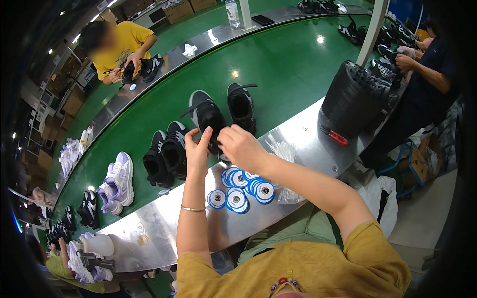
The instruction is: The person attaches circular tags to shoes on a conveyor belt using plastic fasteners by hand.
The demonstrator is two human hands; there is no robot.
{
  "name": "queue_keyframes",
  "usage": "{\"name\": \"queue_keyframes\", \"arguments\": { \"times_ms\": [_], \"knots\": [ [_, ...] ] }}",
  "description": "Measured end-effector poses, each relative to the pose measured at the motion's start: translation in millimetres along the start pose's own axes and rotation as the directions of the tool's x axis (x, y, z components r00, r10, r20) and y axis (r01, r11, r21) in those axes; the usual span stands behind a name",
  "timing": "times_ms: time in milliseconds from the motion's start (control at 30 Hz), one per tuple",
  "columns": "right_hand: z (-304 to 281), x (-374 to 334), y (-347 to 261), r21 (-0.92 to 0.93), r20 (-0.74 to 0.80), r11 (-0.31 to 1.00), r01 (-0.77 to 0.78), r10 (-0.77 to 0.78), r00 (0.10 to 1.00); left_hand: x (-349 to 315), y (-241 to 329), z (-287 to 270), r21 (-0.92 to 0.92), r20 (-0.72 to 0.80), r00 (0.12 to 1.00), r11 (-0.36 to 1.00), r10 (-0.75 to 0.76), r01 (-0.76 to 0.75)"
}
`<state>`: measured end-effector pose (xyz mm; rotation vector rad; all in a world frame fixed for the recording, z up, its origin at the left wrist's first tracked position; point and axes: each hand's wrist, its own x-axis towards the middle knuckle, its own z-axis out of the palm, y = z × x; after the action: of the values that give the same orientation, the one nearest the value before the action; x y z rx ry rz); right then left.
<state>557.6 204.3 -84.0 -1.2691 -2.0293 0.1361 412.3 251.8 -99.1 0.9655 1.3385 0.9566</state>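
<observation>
A black and grey shoe [206, 110] stands on the green belt, its heel toward me and a strap sticking out to its left. My left hand [197, 151] is at the left of its heel, thumb and forefinger apart. On the heel's other side, my right hand [242, 147] has its fingers curled and pinched together; whatever is between them is too small to make out. The mate, another black shoe [240, 107], sits just to the right. Round blue-rimmed white tags [236, 199] lie in several overlapping piles on the metal ledge below my hands. Beside them is a bundle of thin clear plastic strands [283, 151].
A black shoe pair [174, 146] and a white-lilac pair [117, 181] stand left on the belt. A black plastic bin [354, 97] and red cutter [338, 137] are right on the metal ledge [149, 233]. A tape dispenser [94, 251] sits lower left. Co-workers handle shoes across and right.
</observation>
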Motion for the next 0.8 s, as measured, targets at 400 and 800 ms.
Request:
{"name": "queue_keyframes", "arguments": {
  "times_ms": [400, 800],
  "knots": [
    [-88, -33, -6, 0.439, -0.139, 0.871, -0.221, 0.309, 0.941, -94, 4, 22, -0.044, 0.062, 0.936, 0.938, 0.346, -0.344],
    [-96, -56, -6, 0.503, -0.001, 0.824, -0.262, 0.304, 0.953, -121, -14, 31, 0.346, 0.067, 0.889, 0.825, 0.453, -0.447]
  ]
}}
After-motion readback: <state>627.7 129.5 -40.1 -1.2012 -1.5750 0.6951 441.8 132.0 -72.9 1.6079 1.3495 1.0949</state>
